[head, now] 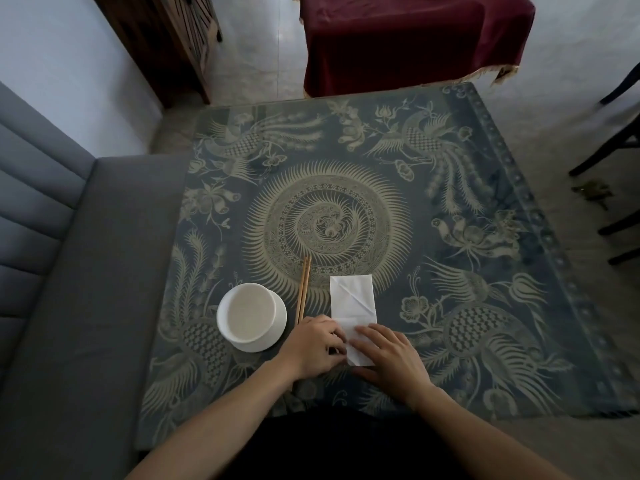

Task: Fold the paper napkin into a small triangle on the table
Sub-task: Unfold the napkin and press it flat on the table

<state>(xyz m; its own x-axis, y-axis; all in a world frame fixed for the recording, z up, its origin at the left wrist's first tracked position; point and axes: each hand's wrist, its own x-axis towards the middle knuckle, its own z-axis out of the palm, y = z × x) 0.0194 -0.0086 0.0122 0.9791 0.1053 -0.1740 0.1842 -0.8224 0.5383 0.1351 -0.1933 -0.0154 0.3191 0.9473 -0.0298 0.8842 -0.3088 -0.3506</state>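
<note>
While the near end of the paper napkin (352,303) is pinned flat under the right hand (388,358), its near-left corner is pinched by the left hand (313,346), apparently for a diagonal fold; chopsticks (303,289) lie just beyond the left fingers (334,336).

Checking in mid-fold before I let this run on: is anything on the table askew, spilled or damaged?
Nothing stands out. The napkin lies flat with a diagonal crease, both hands on its near end: left hand, right hand. The chopsticks lie side by side beside the white bowl, which sits upright on its saucer. No spill or tear shows.
</note>
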